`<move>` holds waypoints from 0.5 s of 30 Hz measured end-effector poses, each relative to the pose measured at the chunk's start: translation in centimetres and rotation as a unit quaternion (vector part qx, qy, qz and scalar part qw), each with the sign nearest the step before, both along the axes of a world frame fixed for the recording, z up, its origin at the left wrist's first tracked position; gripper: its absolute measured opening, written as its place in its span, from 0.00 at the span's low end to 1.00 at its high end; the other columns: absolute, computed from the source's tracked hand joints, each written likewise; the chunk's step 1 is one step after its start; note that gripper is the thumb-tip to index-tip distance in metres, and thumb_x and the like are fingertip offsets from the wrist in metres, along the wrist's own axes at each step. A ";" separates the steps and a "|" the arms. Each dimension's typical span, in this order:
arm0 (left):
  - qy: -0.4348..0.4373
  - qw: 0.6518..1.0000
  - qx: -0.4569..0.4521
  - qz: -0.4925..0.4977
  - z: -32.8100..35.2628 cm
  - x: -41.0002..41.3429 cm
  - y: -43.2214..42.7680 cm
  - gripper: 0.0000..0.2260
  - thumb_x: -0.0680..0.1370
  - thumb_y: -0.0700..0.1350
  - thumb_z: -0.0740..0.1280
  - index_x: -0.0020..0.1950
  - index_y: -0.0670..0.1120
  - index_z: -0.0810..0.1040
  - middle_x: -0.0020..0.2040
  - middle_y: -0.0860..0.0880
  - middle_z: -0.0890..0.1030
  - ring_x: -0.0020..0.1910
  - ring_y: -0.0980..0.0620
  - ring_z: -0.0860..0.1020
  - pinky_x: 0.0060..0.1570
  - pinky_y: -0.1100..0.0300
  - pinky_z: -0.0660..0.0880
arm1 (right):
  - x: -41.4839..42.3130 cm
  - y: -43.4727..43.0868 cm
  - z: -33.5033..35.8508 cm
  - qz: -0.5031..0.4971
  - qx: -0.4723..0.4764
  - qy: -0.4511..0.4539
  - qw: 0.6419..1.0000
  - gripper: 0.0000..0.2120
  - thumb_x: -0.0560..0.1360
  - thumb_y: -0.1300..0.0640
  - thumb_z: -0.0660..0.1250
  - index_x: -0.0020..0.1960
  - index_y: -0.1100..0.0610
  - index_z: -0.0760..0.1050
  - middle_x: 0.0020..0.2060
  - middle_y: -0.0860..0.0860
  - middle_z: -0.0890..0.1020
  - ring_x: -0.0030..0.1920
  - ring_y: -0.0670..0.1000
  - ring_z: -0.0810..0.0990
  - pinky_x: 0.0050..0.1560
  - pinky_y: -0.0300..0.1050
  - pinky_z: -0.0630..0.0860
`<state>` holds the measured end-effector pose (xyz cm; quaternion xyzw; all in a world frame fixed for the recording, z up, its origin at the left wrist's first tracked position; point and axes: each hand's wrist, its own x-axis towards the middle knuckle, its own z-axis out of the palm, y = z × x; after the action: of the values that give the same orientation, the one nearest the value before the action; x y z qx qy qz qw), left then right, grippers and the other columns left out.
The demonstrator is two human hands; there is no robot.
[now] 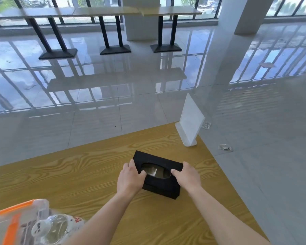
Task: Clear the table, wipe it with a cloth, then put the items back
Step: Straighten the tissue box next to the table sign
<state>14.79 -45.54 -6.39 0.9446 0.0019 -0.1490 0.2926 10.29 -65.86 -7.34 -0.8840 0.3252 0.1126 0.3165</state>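
Tissue box [161, 185]: black, sits on the wooden worktop [78, 174] right of centre, set at an angle to the near edge. Left grip [129, 179] clasps its left end and right grip [187, 175] its right end, each with a thumb on top beside the oval opening.

Step, judged: the box is being moved, either taken off or set back. Cannot tell which; no cloth is in view.

Next move calls for a level two-handed carry with the ends pinched evenly. The box looks light and rigid.

Surroundings:
- White sign stand [190, 121] is upright at the far right corner, apart from the box.
- Clear container [16, 221] with orange trim is at near left, with a bottle [49, 227] inside.
- Crumpled wrappers [224, 147] lie on the floor beyond the right edge.

Path toward the container looks unobstructed.
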 end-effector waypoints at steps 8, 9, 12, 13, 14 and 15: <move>0.006 1.000 0.018 0.019 -0.3 2.7 -1.9 0.17 0.77 0.52 0.65 0.64 0.48 0.70 0.52 0.51 0.72 0.48 0.50 0.74 0.46 0.56 0.73 | 3.7 -2.4 -0.5 0.029 0.016 0.008 0.999 0.26 0.77 0.44 0.68 0.68 0.58 0.69 0.60 0.53 0.78 0.56 0.54 0.77 0.50 0.45 0.73; 0.008 1.000 0.018 0.021 -0.4 2.8 -2.0 0.19 0.77 0.52 0.65 0.66 0.48 0.69 0.53 0.52 0.71 0.48 0.50 0.73 0.46 0.57 0.71 | 3.9 -2.5 -0.6 0.031 0.017 0.010 0.999 0.25 0.77 0.44 0.68 0.67 0.58 0.70 0.59 0.52 0.79 0.54 0.53 0.77 0.50 0.46 0.74; 0.016 0.999 0.018 0.027 -0.8 3.4 -2.1 0.19 0.77 0.52 0.66 0.66 0.48 0.69 0.53 0.51 0.72 0.47 0.50 0.74 0.46 0.57 0.71 | 4.9 -2.8 -0.8 0.039 0.021 0.010 0.999 0.23 0.76 0.44 0.68 0.65 0.57 0.71 0.57 0.51 0.79 0.53 0.53 0.78 0.49 0.47 0.76; 0.017 0.999 0.016 0.029 -1.0 3.6 -2.0 0.20 0.77 0.51 0.66 0.67 0.48 0.69 0.53 0.51 0.72 0.47 0.50 0.74 0.46 0.58 0.71 | 5.2 -2.9 -0.9 0.042 0.024 0.007 0.999 0.23 0.76 0.44 0.67 0.65 0.57 0.71 0.57 0.51 0.79 0.53 0.53 0.78 0.50 0.47 0.76; 0.019 0.999 0.011 0.032 -1.3 3.7 -2.0 0.21 0.77 0.51 0.66 0.68 0.48 0.68 0.53 0.51 0.71 0.48 0.51 0.73 0.46 0.58 0.70 | 5.5 -2.9 -0.9 0.043 0.028 0.005 0.999 0.23 0.76 0.44 0.67 0.65 0.57 0.71 0.57 0.51 0.79 0.54 0.53 0.78 0.52 0.48 0.76; 0.021 0.999 0.005 0.035 -1.5 3.7 -1.9 0.23 0.77 0.51 0.66 0.71 0.47 0.67 0.55 0.51 0.71 0.48 0.52 0.72 0.47 0.59 0.69 | 5.7 -2.8 -0.9 0.044 0.032 0.000 0.999 0.24 0.76 0.43 0.67 0.66 0.57 0.71 0.58 0.51 0.79 0.55 0.53 0.78 0.53 0.49 0.76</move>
<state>18.51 -47.41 -7.89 0.9419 0.0420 -0.1584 0.2932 15.96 -68.71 -8.21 -0.8865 0.2826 0.1370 0.3397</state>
